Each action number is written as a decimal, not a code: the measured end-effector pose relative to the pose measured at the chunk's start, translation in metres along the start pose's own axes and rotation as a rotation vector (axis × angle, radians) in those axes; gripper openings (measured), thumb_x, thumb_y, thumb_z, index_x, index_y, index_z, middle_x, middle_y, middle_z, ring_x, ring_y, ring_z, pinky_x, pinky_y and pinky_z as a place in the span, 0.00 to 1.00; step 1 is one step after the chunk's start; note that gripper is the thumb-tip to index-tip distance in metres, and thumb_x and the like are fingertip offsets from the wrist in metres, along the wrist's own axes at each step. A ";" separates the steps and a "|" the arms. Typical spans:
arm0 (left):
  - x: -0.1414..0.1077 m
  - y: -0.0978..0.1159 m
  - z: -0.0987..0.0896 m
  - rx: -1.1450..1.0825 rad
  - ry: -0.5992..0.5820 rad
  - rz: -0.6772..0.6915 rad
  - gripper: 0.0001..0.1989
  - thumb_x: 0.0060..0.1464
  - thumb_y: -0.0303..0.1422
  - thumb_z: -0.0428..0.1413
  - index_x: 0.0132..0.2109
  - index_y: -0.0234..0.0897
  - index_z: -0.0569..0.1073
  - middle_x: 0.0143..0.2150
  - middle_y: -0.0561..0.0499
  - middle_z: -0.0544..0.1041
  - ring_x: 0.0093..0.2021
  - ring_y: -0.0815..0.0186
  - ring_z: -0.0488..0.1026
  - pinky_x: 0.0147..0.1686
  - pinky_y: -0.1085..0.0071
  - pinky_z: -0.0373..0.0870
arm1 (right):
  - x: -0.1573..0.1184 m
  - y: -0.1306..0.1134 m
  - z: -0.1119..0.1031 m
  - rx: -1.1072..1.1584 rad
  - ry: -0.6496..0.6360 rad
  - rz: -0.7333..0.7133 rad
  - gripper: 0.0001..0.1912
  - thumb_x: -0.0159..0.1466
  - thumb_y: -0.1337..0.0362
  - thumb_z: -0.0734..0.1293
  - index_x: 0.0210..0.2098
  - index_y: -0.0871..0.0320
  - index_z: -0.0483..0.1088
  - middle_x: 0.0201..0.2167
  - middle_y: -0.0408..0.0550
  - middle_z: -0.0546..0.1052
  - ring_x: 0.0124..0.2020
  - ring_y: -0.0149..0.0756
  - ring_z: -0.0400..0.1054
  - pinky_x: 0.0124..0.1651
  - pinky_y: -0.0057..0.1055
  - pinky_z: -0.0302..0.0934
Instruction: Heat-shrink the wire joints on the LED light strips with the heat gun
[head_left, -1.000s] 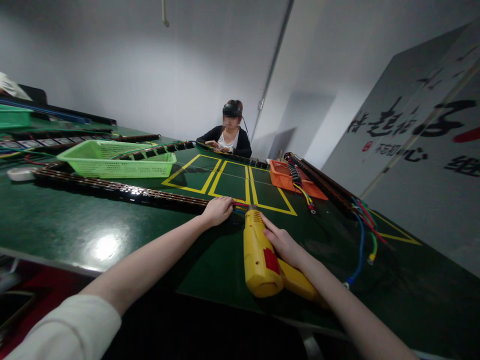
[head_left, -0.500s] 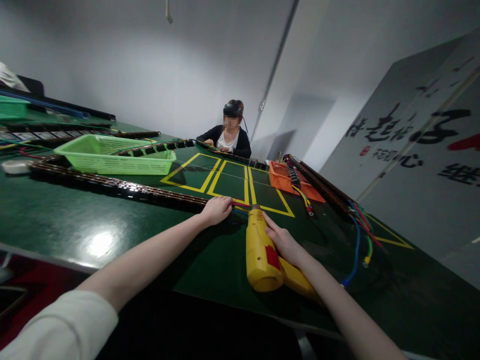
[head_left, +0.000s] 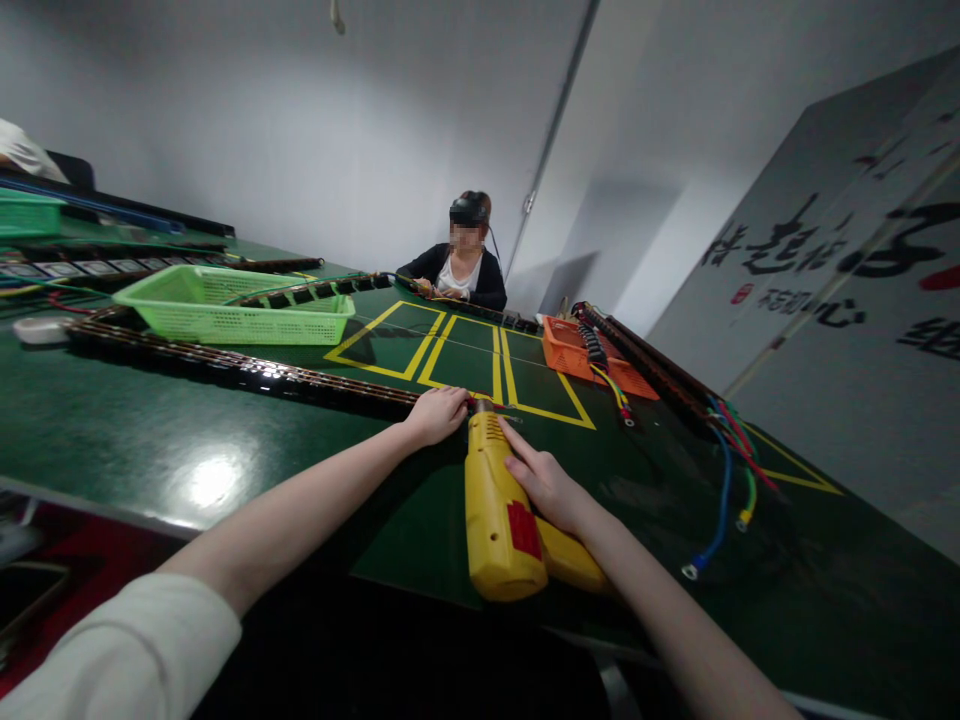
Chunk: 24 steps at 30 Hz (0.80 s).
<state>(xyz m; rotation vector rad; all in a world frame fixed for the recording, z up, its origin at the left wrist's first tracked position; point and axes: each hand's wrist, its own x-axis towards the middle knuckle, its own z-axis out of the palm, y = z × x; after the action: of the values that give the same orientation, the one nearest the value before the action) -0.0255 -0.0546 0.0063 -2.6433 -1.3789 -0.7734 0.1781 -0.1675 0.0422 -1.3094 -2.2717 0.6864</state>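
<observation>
Right hand [head_left: 553,490] is closed on one yellow heat gun [head_left: 495,520], index finger stretched along its side, the forearm slanting in from the lower right. Left hand [head_left: 436,415], at the end of a nearly straight arm, curls palm down over the right end of one long brown strip [head_left: 330,386] on the green surface [head_left: 112,430]. The gun's nozzle [head_left: 482,405] sits just beside those fingers. Three baskets show: one light green basket [head_left: 247,328], one orange basket [head_left: 559,350], one darker green basket [head_left: 26,215] far left. One co-worker [head_left: 491,282] is opposite.
</observation>
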 end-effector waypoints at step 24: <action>-0.001 0.002 -0.005 0.011 -0.007 0.001 0.12 0.61 0.32 0.41 0.44 0.37 0.68 0.44 0.47 0.75 0.46 0.62 0.71 0.46 0.67 0.66 | -0.008 0.030 -0.021 0.046 0.090 0.115 0.37 0.65 0.44 0.51 0.67 0.55 0.41 0.62 0.51 0.60 0.63 0.46 0.54 0.63 0.46 0.46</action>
<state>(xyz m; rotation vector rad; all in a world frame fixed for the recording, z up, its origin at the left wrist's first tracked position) -0.0264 -0.0582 0.0101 -2.6405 -1.3788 -0.7547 0.2144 -0.1572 0.0392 -1.4285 -2.1108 0.6992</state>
